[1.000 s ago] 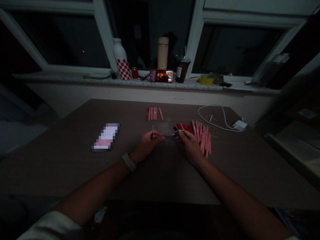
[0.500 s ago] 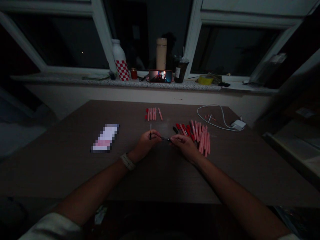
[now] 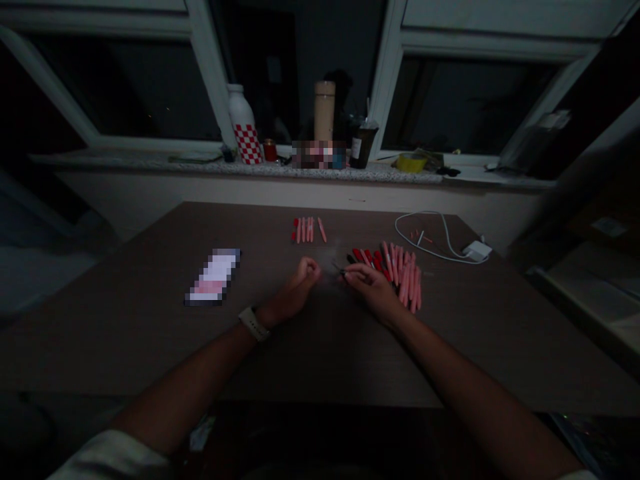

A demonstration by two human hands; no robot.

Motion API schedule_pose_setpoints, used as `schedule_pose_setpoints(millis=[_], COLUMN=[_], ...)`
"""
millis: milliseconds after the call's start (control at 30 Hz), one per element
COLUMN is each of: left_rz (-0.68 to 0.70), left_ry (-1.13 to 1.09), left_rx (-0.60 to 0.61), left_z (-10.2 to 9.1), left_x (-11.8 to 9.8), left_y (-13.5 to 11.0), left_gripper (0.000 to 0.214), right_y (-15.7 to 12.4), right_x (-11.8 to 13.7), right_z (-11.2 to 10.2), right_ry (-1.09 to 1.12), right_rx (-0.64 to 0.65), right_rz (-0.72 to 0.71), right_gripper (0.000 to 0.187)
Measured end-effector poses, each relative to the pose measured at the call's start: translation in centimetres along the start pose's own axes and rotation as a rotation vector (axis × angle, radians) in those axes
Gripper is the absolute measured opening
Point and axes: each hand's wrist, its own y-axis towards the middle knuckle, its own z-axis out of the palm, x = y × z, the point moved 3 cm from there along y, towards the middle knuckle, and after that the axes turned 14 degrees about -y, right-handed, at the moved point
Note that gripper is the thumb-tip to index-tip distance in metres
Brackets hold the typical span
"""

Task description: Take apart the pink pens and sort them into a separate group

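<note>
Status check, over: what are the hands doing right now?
Left hand closed, anything held hidden. Right hand pinching a small dark item, fingertips near the pile of red-tipped pink sticks.

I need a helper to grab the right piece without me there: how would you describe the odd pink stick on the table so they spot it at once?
Start at the dark brown table below the window, then find the small row of pink sticks near its far edge. The one you want is the pink stick just right of that row: it lies slanted and apart, while its neighbours sit close together, side by side.
</note>
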Motion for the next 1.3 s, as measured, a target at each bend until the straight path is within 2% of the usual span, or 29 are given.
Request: schedule_pose_setpoints(millis=[133,267,400,633,867,1100,1200,1300], left_rz=[0.162,0.305,0.374,0.419,0.35,0.187,0.13,0.034], left_ry=[0.292,0.422,0.468,0.514,0.499,0.32,0.177,-0.126], left_rx=[0.051,0.117,0.076,-0.026,-0.008,-0.042,-0.074,-0.097], left_z=[-0.3,-0.1,-0.2,-0.7,-0.6,-1.0,-1.2,-1.2], left_x=[-1.5,-2.5,-2.9,-3.2,-3.5,-2.2,-1.6,-0.8], left_y=[-0.3,-0.3,-0.2,-0.3,-0.3,0.0,0.3,0.7], left_gripper=[0.016,0.012,0.011,0.011,0.016,0.022,0.025,0.025], right_y=[0.6,0.8,0.8,0.5,0.4,0.4,0.5,0.5], right_x=[-0.6,-1.0,-1.1,-0.4,-0.1,-0.3,-0.6,-1.1], right_z=[-1.1,-1.6,-2.0,-2.5,-2.4,-2.6,-2.3,-1.5], right_ry=[-0.089,-0.227,-0.313,-0.421,-0.472,-0.482,-0.446,-0.355], right_rx=[-0.127,-0.16,-0.184,-0.194,-0.203,-0.22,-0.232,-0.178], right_rz=[-0.079,-0.173,-0.216,-0.257,-0.285,-0.271,-0.253,-0.222], right_gripper=[0.034,0.03,0.03,0.029,0.028,0.03,0.029,0.029])
